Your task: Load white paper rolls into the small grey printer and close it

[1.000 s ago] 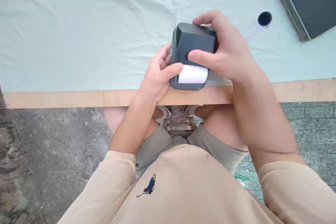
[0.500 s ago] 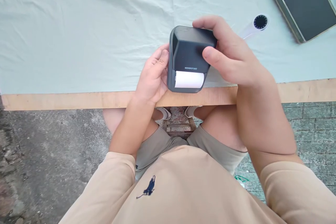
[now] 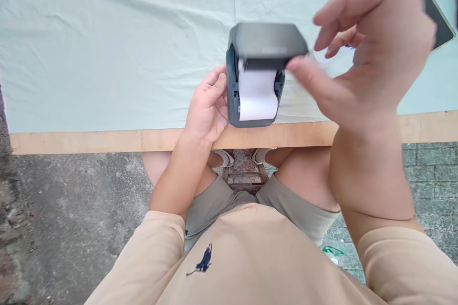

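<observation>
A dark grey label printer [image 3: 234,109] is held above the front edge of the table, its lid [image 3: 268,40] raised and blurred. White label paper [image 3: 258,97] runs from the printer's front up to the underside of the lid. My left hand [image 3: 209,105] grips the printer's left side, thumb on the edge and other fingers partly hidden behind it. At the lid's right corner is the thumb of my right hand [image 3: 372,52], touching or very close to it. The other fingers of that hand are spread apart and hold nothing.
A pale cloth [image 3: 118,57] covers the table, whose bare wooden edge [image 3: 89,142] faces me. Behind my right hand, a white object [image 3: 331,56] and a dark flat panel [image 3: 442,21] are partly hidden. My legs are under the table.
The printer's lid has swung up, exposing the paper inside. My right hand has moved right and its fingers have come off the lid. My left hand keeps its grip.
</observation>
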Action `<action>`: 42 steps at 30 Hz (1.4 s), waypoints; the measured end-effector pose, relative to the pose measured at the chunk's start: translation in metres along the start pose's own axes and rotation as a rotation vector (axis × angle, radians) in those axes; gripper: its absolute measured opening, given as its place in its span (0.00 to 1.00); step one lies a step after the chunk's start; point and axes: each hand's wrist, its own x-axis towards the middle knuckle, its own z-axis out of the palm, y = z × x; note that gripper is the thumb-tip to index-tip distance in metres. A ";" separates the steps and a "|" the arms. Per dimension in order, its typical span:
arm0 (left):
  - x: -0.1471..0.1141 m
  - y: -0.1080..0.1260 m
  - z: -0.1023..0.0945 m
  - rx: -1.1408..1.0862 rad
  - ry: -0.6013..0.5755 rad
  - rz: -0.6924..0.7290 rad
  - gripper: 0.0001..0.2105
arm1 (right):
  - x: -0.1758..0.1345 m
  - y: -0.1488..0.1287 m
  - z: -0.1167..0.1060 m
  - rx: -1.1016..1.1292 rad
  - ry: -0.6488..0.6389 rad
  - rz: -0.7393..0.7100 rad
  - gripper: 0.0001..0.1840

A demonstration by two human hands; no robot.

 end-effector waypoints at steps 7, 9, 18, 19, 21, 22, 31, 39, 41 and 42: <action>-0.003 0.004 0.007 -0.052 0.030 -0.050 0.19 | 0.007 -0.002 0.021 -0.058 0.065 0.134 0.12; -0.006 0.005 0.008 -0.059 0.031 -0.056 0.19 | 0.012 -0.006 0.019 -0.115 -0.162 0.156 0.07; -0.006 -0.003 0.004 0.038 -0.062 -0.013 0.37 | 0.037 -0.037 0.017 -0.445 -0.669 0.231 0.10; -0.006 -0.005 0.003 0.040 -0.063 -0.009 0.38 | 0.038 -0.037 0.018 -0.433 -0.683 0.235 0.09; -0.006 -0.006 0.003 0.052 -0.059 0.000 0.38 | 0.039 -0.036 0.020 -0.417 -0.692 0.244 0.06; -0.006 -0.005 0.003 0.062 -0.054 0.001 0.38 | 0.040 -0.035 0.021 -0.417 -0.691 0.253 0.04; -0.009 0.003 0.011 0.033 -0.036 -0.048 0.33 | 0.047 -0.036 0.003 -0.454 -0.684 0.204 0.03; -0.010 0.008 0.010 0.017 -0.058 -0.064 0.28 | -0.020 0.007 -0.066 0.213 -0.265 0.417 0.13; -0.009 0.008 0.010 0.025 -0.058 -0.062 0.28 | -0.030 0.027 -0.058 0.259 -0.324 0.442 0.14; -0.009 0.007 0.009 0.027 -0.060 -0.061 0.29 | -0.032 0.036 -0.052 0.266 -0.376 0.447 0.14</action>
